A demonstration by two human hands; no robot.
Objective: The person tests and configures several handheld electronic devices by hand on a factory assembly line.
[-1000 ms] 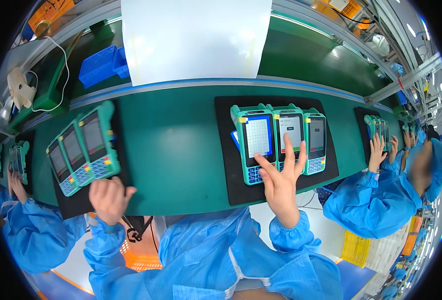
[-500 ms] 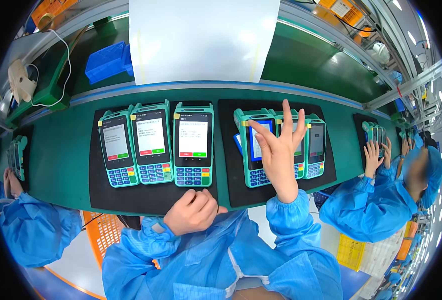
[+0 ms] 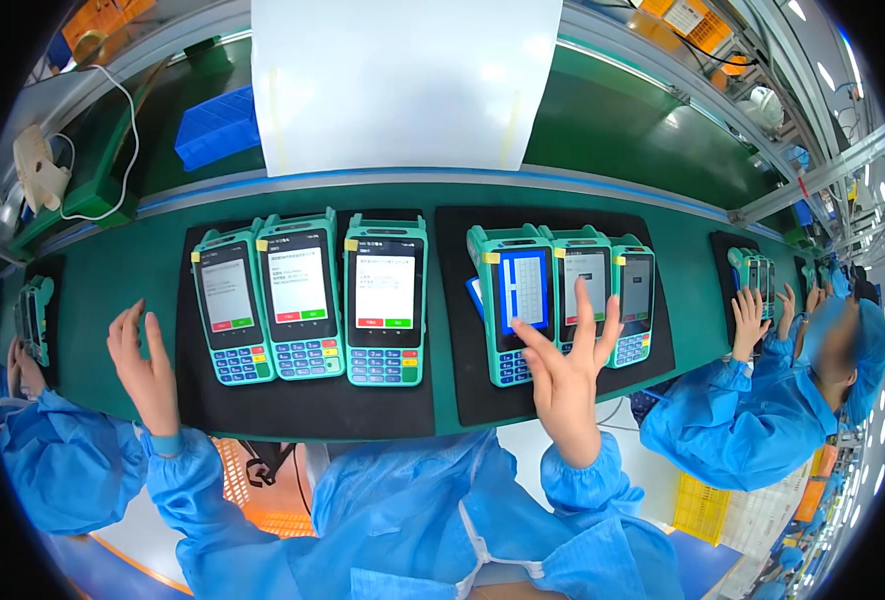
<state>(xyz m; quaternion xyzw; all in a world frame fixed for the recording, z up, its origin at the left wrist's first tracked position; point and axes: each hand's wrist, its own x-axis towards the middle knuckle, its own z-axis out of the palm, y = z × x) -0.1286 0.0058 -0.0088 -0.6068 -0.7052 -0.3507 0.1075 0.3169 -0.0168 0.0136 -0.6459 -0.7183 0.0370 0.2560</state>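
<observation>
Several green handheld payment terminals with touch screens and blue keypads lie on two black mats. My right hand (image 3: pixel 573 375) is over the right group, fingers spread, its index fingertip at the lower part of the blue-lit screen of the leftmost terminal (image 3: pixel 523 285) there. That hand partly covers the middle terminal (image 3: pixel 575 262); beside it lies a third terminal (image 3: pixel 635 285). My left hand (image 3: pixel 143 365) is open above the table, left of the left mat, holding nothing. Nearest to it is the left group's outer terminal (image 3: pixel 229 290), then a middle terminal (image 3: pixel 300 280) and a right one (image 3: pixel 386 285), all with white screens.
Behind the mats (image 3: pixel 193 408) stand a white panel (image 3: pixel 403 90) and a blue bin (image 3: pixel 218 130). An orange crate (image 3: pixel 288 522) sits below the table's front edge. A co-worker (image 3: pixel 753 410) handles terminals at right; another person's sleeve (image 3: pixel 73 460) shows at left.
My left hand has swung from the table's front middle to the far left and opened. My right hand has come down toward me, its index fingertip now low on the blue screen.
</observation>
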